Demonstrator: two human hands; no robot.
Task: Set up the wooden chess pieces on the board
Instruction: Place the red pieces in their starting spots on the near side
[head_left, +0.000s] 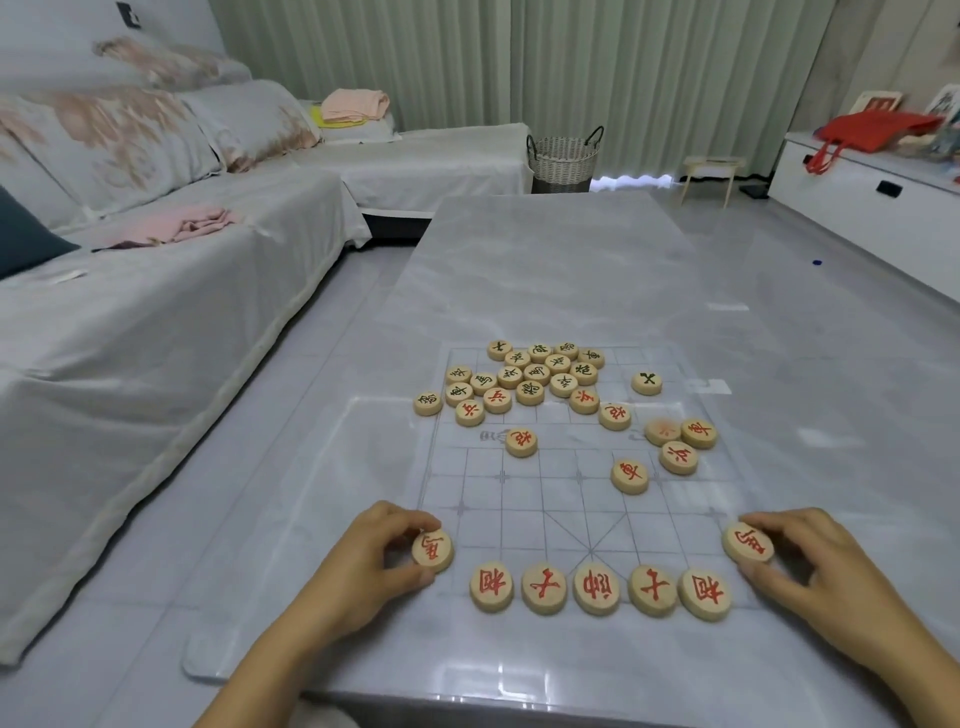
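Note:
A clear sheet printed with a chess grid (540, 499) lies on the grey table (571, 270). Several round wooden pieces with red characters stand in a row (597, 590) along the near edge. My left hand (374, 551) pinches a red-marked piece (432, 549) at the row's left end. My right hand (810, 556) pinches another red-marked piece (748, 543) at the right end. A heap of black-marked and red-marked pieces (524, 379) covers the far part of the grid. Loose red-marked pieces (629, 475) lie in the middle and right.
A sofa with a light cover (156, 291) runs along the left of the table. A woven basket (563, 156) and a small stool (709, 176) stand beyond the far end. A white cabinet with a red bag (878, 130) is at the right.

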